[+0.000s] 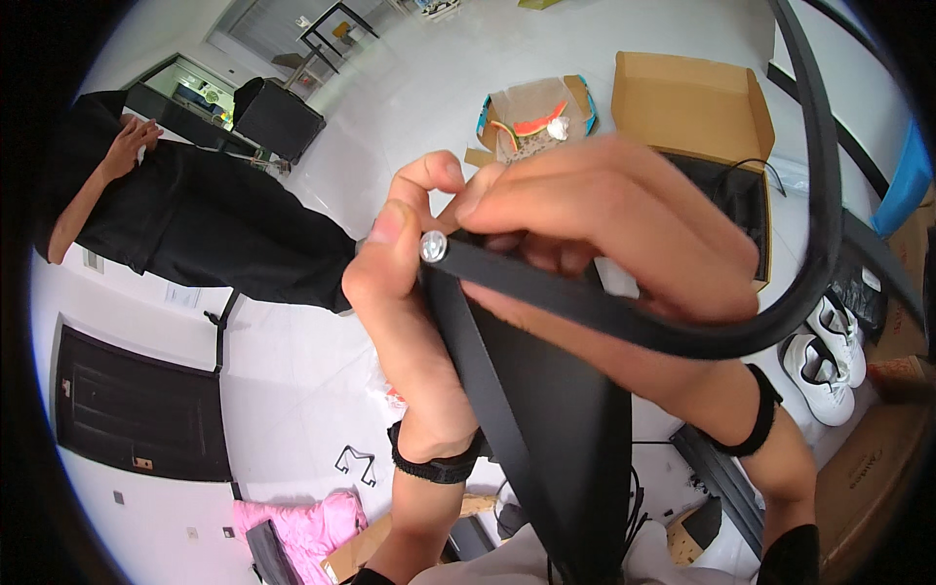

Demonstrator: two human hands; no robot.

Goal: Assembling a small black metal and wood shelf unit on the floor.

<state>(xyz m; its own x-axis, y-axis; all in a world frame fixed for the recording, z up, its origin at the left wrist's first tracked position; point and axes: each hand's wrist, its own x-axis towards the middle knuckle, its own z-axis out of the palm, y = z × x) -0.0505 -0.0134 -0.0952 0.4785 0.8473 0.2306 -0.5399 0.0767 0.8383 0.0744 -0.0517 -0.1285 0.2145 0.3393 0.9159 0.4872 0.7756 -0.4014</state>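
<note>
A black bent metal tube point(585, 302) sweeps from the upper right and ends in mid-view at a round silver bolt head point(434, 247). Below that end a long black metal panel point(556, 419) runs down toward my body. My left hand point(395, 263) has its thumb right beside the bolt head, with the index finger bent above, closed at the joint of tube and panel. From the right, my right hand point(604, 214) reaches behind the tube, fingers curled together near the left fingertips. What the right fingers pinch is hidden. Dark bands circle both forearms.
Another person in black clothes point(234, 214) stands at the left. Ahead lie an open box with melon rinds point(531, 122) and an open cardboard box point(692, 107). White shoes point(819, 375) and cartons point(873, 468) are at right; pink fabric point(312, 526) lies lower left.
</note>
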